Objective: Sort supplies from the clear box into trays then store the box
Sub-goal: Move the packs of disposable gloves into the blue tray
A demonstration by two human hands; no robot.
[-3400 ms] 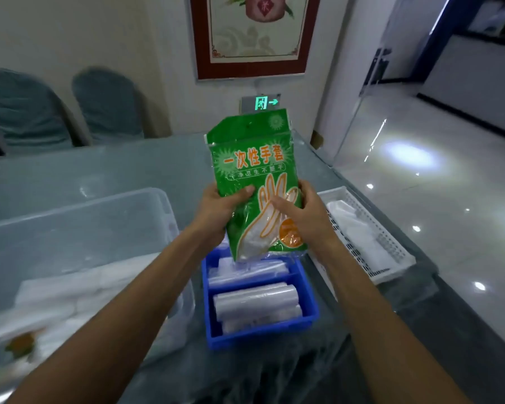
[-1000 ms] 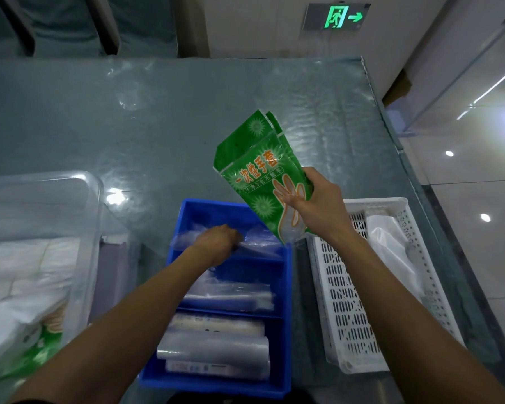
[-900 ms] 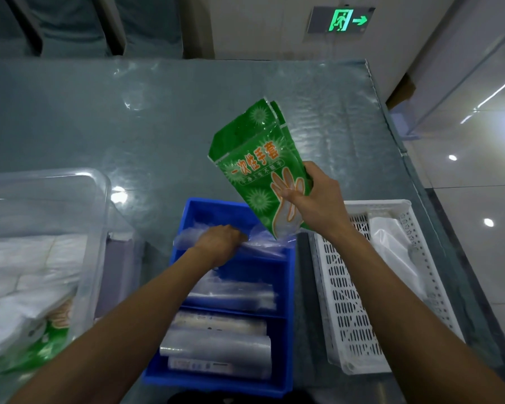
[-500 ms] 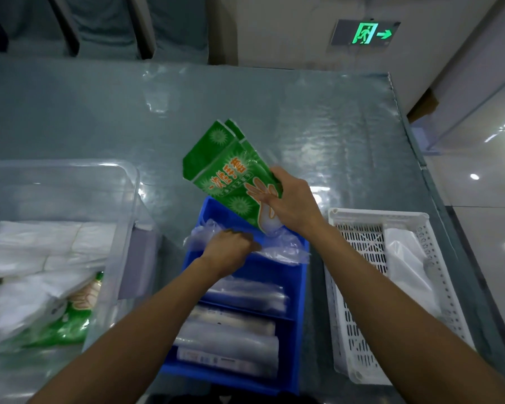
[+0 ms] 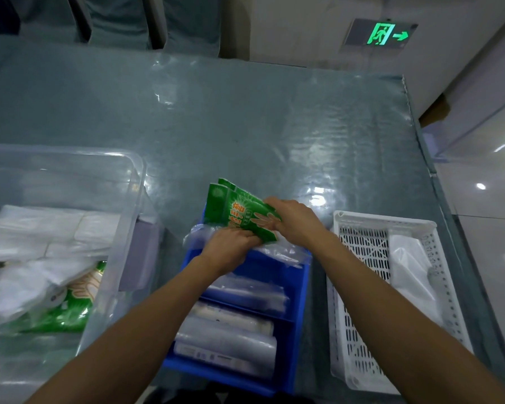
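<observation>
The green glove packets (image 5: 236,212) are now sitting lower, over the blue tray (image 5: 299,310)'s far end, right hand (image 5: 296,223) gripping their right edge, left hand (image 5: 231,249) pinching below.

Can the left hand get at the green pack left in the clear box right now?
Probably not yet: the left hand is busy at the green glove packs. The green pack lies uncovered in the lidless clear box.

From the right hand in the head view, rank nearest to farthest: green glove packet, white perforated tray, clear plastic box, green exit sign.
1. Green glove packet: held in the right hand.
2. White perforated tray: just to its right.
3. Clear plastic box: far left of the table.
4. Green exit sign: on the far wall.
</observation>
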